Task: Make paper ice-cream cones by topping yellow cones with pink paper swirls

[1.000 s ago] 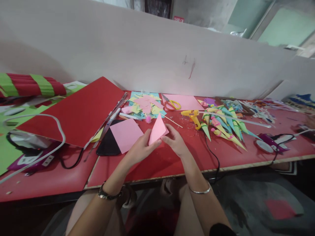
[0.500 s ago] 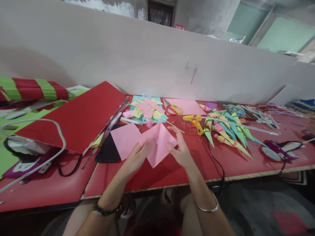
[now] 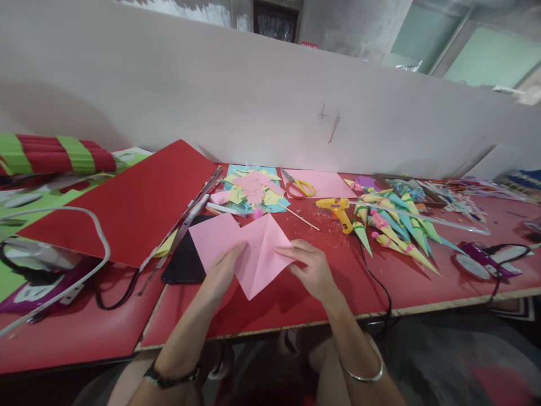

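Note:
Between my hands is a square of pink paper, turned corner-down and creased through its middle. My left hand grips its left corner, thumb on top. At its right corner my right hand pinches the sheet, fingers on top and the thumb side partly hidden beneath. A second pink paper square lies behind my left hand, partly over a black phone-like slab. Beyond the held sheet sits a small pink pom-pom, near a heap of pastel paper scraps.
A yellow glue gun lies right of centre, its cord running over the table edge. Beside it are several pastel paper cones. Scissors rest on pink paper at the back. A large red board and a purple power strip occupy the left.
The creased pink paper has come slightly left and nearer to me, and opened flatter. My right hand has changed its hold, its fingers now over the right corner.

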The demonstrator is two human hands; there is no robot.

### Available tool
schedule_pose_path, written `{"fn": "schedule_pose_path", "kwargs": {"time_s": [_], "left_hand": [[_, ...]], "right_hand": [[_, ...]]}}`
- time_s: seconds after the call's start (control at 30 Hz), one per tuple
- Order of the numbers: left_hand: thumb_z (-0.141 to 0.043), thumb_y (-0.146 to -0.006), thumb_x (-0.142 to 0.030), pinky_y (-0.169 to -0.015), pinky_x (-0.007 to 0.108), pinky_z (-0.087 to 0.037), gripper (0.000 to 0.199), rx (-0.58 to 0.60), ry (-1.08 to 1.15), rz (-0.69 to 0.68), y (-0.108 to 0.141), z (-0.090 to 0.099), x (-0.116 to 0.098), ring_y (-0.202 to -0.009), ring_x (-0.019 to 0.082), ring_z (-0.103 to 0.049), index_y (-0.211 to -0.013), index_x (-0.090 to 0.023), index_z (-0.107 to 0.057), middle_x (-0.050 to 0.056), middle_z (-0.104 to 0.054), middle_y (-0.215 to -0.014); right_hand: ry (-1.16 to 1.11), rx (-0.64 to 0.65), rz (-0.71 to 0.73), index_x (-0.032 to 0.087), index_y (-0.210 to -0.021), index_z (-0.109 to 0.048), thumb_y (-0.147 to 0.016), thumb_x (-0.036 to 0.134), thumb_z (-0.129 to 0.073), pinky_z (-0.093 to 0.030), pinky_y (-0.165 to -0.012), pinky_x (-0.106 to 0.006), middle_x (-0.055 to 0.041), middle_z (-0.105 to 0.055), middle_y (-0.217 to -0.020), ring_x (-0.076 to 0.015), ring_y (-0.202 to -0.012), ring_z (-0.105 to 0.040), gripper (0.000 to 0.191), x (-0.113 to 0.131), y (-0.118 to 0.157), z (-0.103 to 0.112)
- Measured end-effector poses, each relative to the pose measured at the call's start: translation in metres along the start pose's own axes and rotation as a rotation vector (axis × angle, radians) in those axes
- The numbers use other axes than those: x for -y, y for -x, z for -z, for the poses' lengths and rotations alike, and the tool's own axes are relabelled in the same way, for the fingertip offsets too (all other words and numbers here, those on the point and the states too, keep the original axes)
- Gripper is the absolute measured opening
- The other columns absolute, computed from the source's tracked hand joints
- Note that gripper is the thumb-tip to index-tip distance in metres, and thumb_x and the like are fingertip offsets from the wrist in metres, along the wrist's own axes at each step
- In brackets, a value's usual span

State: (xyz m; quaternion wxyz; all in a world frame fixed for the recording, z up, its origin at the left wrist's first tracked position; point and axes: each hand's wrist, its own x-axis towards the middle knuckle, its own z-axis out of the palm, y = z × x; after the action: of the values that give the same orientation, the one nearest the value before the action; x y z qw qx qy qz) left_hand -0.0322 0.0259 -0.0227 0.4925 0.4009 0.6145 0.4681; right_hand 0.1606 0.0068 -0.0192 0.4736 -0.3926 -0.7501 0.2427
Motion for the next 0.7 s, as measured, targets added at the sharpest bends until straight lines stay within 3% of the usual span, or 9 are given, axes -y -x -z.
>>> {"fn": "schedule_pose_path", "kwargs": {"time_s": [0.13,0.23,0.33,0.4,0.6,0.7], "left_hand": [[-0.058,-0.071,-0.039,-0.088,0.037,-0.046,0.031,0.079,0.072,0.026,0.000,0.000,-0.004,-0.102,0.025,-0.057,-0.089,-0.015,-0.065,0.011,-0.064,-0.108],[-0.050,-0.073,-0.043,-0.081,0.037,-0.049,0.034,0.200,0.150,-0.031,0.001,0.002,-0.007,-0.093,0.024,-0.061,-0.084,-0.014,-0.064,0.012,-0.067,-0.098],[-0.055,-0.067,-0.047,-0.070,0.035,-0.050,0.034,0.419,0.051,-0.198,0.005,0.001,-0.013,-0.076,0.023,-0.063,-0.076,-0.016,-0.065,0.009,-0.069,-0.077],[-0.061,-0.062,-0.044,-0.068,0.033,-0.049,0.028,0.487,-0.065,-0.336,0.009,-0.002,-0.018,-0.071,0.022,-0.061,-0.070,-0.017,-0.063,0.006,-0.068,-0.069],[-0.052,-0.071,-0.041,-0.061,0.027,-0.046,0.034,0.209,-0.285,-0.355,0.017,-0.012,-0.022,-0.059,0.017,-0.057,-0.046,-0.018,-0.056,0.002,-0.062,-0.054],[-0.053,-0.071,-0.038,-0.061,0.026,-0.046,0.033,0.171,-0.302,-0.377,0.016,-0.013,-0.021,-0.058,0.016,-0.058,-0.045,-0.018,-0.055,0.000,-0.062,-0.052]], "right_hand": [[-0.020,-0.116,0.040,0.030,-0.094,-0.068,-0.081,0.016,-0.052,-0.045,-0.072,-0.030,-0.0013,-0.067,-0.083,-0.0173,-0.079,-0.058,0.025,0.001,-0.001,-0.002],[-0.082,-0.189,-0.041,0.026,-0.082,-0.069,-0.080,0.023,-0.054,-0.044,-0.069,-0.029,-0.0021,-0.066,-0.077,-0.0179,-0.077,-0.059,0.015,0.004,-0.002,-0.003],[-0.185,-0.245,-0.177,0.021,-0.071,-0.065,-0.078,0.029,-0.056,-0.043,-0.065,-0.027,-0.0015,-0.063,-0.070,-0.0167,-0.069,-0.057,0.014,0.005,-0.003,-0.007],[-0.237,-0.255,-0.265,0.019,-0.068,-0.062,-0.077,0.032,-0.056,-0.041,-0.063,-0.025,-0.0003,-0.060,-0.065,-0.0156,-0.066,-0.055,0.017,0.005,-0.003,-0.010],[-0.274,-0.221,-0.376,0.017,-0.061,-0.053,-0.076,0.033,-0.054,-0.035,-0.053,-0.022,0.0046,-0.047,-0.055,-0.0097,-0.054,-0.044,0.022,-0.001,-0.003,-0.016],[-0.324,-0.235,-0.381,0.018,-0.064,-0.053,-0.075,0.031,-0.056,-0.039,-0.055,-0.022,0.0040,-0.050,-0.058,-0.0099,-0.056,-0.048,0.017,-0.002,-0.004,-0.018]]}}
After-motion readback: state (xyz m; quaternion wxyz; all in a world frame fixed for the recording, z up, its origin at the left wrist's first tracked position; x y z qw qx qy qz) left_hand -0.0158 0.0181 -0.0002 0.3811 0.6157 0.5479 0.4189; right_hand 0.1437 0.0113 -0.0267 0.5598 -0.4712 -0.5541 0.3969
